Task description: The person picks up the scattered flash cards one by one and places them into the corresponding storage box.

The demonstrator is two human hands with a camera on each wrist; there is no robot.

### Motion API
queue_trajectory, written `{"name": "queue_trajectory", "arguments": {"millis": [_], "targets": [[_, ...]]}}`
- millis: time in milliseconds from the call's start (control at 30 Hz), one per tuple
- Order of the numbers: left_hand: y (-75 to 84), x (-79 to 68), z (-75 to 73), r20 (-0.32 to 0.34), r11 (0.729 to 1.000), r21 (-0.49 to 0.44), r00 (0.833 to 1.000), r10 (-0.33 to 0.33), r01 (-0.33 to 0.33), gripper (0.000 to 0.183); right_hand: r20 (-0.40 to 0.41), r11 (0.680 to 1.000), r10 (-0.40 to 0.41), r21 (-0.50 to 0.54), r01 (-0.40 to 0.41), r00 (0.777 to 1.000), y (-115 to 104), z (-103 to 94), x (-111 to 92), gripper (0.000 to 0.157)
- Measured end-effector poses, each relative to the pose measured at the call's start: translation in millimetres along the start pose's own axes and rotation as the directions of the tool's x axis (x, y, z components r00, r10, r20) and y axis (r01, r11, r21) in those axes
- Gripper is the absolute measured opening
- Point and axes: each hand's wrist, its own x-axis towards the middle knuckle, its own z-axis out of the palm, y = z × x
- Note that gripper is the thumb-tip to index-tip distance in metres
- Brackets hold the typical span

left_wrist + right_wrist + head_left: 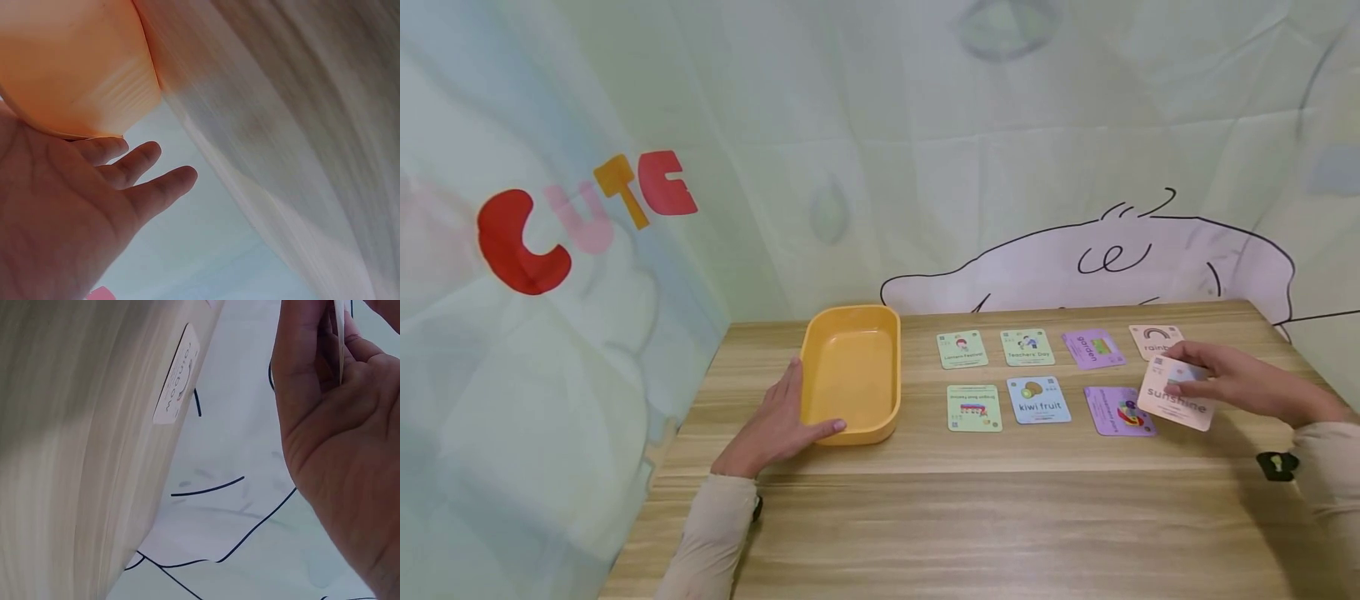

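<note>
My right hand (1240, 379) pinches a "sunshine" card (1176, 408) between thumb and fingers, raised over the right end of the card rows. In the right wrist view the card (341, 344) shows edge-on in the hand. Partly behind that hand lies the "rainbow" card (1152, 337). Against the left side of a yellow-orange tray (852, 435) rests my left hand (775, 421), its thumb at the front rim and its fingers extended along the wall. The left wrist view shows those fingers (165, 187) spread beside the tray wall.
Cards lie in two rows right of the tray: "Lantern Festival" (962, 350), "Teachers' Day" (1027, 347) and "garden" (1093, 348) behind; a dragon boat card (973, 408), "kiwi fruit" (1039, 401) and a purple park card (1108, 412) in front. A printed curtain (820, 150) hangs behind the wooden table (1000, 525).
</note>
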Motion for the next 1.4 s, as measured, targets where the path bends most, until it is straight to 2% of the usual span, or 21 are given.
{"name": "queue_trajectory", "arguments": {"millis": [167, 600, 800, 1133, 1400], "targets": [[-0.1, 0.6, -0.4, -0.002, 1.0, -0.002, 1.0, 0.002, -0.002, 0.132, -0.003, 0.999, -0.031, 0.04, 0.031, 1.0, -6.3, 0.9, 3.9, 0.038], [0.1, 0.6, -1.1, 0.01, 1.0, 0.003, 1.0, -0.006, 0.006, 0.132, 0.012, 0.994, -0.047, 0.102, 0.046, 0.999, -25.3, 6.7, 15.9, 0.036], [-0.4, 1.0, -0.7, 0.01, 1.0, -0.004, 1.0, -0.007, 0.007, 0.133, 0.014, 0.995, -0.036, 0.089, 0.035, 0.999, -33.0, 10.3, 24.3, 0.038], [0.5, 0.3, -1.1, 0.009, 1.0, -0.011, 1.0, -0.001, 0.001, 0.133, 0.041, 0.991, -0.038, 0.133, 0.032, 0.998, -46.6, 16.9, 35.1, 0.042], [0.0, 0.6, -1.2, 0.012, 1.0, -0.01, 1.0, 0.005, -0.005, 0.133, 0.048, 0.994, -0.049, 0.1, 0.044, 0.998, -63.8, 20.5, 41.5, 0.048]]}}
